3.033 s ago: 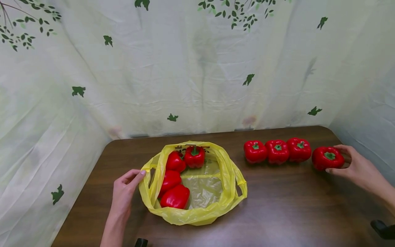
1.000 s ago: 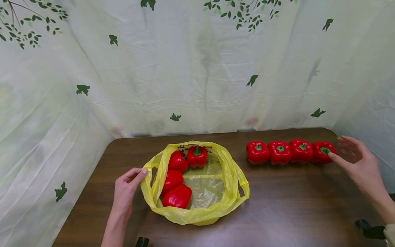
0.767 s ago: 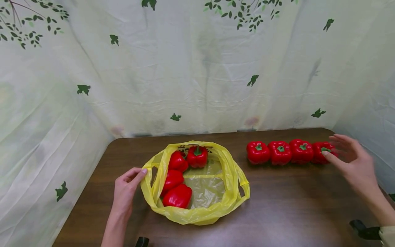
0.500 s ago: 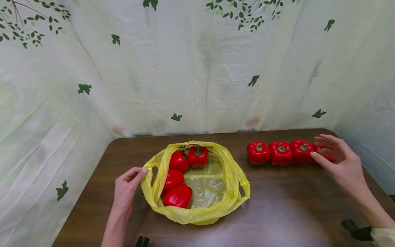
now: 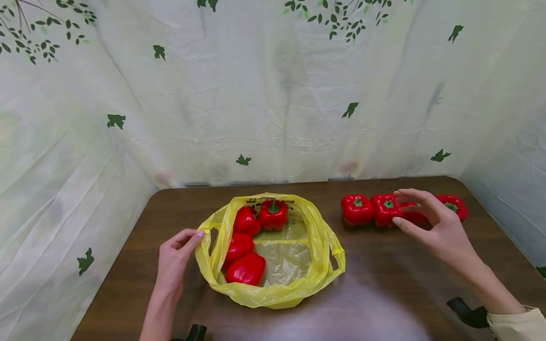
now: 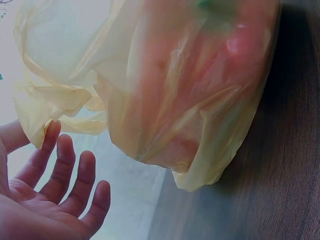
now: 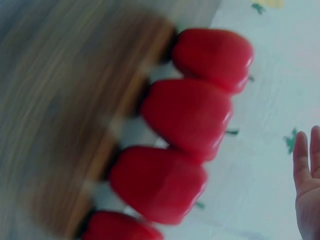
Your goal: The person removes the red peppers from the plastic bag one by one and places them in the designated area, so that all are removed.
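Observation:
A yellow plastic bag stands open on the table, with several red bell peppers along its left and back inside. My left hand pinches the bag's left handle between thumb and index finger; in the left wrist view its other fingers hang free of the plastic. To the right, several more bell peppers stand side by side in a row, stems up. My right hand is over that row, thumb and fingers spread and holding nothing. It hides most of the third pepper from the left, and its fingertips overlap the second pepper.
The brown wooden table ends at the back against a pale curtain printed with leaves. Black wrist mounts show below both hands. The right wrist view shows the row of bell peppers up close, slightly blurred.
My right hand set the rightmost bell pepper against the end of the row, let go, and moved left over the row. The left hand and bag have stayed put.

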`<control>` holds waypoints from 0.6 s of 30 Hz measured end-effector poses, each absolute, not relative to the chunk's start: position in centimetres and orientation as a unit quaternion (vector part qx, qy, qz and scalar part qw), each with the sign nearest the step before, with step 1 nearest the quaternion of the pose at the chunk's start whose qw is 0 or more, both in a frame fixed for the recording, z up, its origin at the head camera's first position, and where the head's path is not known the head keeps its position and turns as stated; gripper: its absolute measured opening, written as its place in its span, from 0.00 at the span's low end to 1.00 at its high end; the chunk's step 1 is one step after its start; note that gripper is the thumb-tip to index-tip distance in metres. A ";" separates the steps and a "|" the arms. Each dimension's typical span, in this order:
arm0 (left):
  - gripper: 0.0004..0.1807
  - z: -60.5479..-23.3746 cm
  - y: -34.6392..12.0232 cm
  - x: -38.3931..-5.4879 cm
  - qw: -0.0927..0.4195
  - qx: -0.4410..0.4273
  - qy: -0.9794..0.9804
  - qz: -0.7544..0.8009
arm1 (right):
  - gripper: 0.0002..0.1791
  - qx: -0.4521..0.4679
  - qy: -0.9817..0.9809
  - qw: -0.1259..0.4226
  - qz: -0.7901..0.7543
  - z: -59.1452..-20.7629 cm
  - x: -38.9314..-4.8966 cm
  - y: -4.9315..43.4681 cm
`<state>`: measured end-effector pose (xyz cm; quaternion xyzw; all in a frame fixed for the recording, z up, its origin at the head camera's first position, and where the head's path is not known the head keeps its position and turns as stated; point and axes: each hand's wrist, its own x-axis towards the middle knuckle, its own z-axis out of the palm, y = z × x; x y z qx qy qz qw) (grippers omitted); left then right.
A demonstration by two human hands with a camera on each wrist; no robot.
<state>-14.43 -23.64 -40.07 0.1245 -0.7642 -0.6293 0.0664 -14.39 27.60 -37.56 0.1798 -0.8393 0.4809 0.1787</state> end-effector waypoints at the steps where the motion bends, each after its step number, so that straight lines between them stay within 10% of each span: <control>1: 0.20 -40.0 -23.6 -14.4 0.066 0.125 -0.764 -0.629 | 0.37 0.184 -0.842 0.178 0.475 -37.4 -14.3 27.1; 18: 0.19 -39.8 -23.6 -14.4 0.066 0.126 -0.766 -0.627 | 0.39 0.330 -0.795 0.158 0.483 -37.6 -14.7 20.3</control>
